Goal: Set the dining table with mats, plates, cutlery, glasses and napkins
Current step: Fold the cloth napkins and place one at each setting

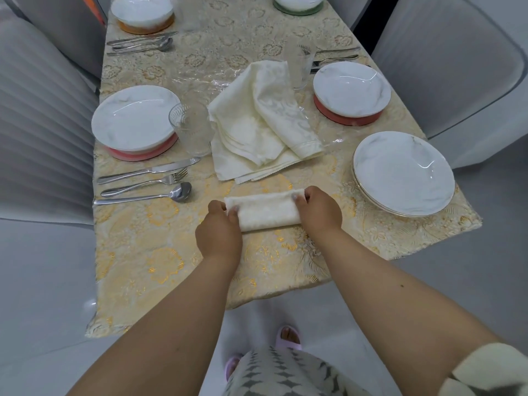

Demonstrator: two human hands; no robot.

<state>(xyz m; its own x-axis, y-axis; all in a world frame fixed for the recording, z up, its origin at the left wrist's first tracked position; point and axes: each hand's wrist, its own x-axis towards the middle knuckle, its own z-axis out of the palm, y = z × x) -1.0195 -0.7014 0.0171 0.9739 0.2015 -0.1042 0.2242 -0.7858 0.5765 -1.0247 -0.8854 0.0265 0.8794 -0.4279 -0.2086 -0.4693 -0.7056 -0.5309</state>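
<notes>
A rolled cream napkin (267, 211) lies on the gold-patterned tablecloth (160, 261) near the table's front edge. My left hand (218, 230) grips its left end and my right hand (318, 210) grips its right end, fingers curled over the roll. Behind it sits a loose pile of cream napkins (257, 130). To the left are a white plate on a red mat (134, 121), a glass (193, 128), and a knife (148, 171), fork (143, 184) and spoon (148, 195). A stack of white plates (403, 172) rests at the right with no mat visible.
Another plate on a red mat (351, 91) with a glass (298, 67) and cutlery (337, 54) lies at the back right. Two more settings (143, 12) (298, 2) are at the far end. Grey chairs (43, 110) (445, 67) flank both sides.
</notes>
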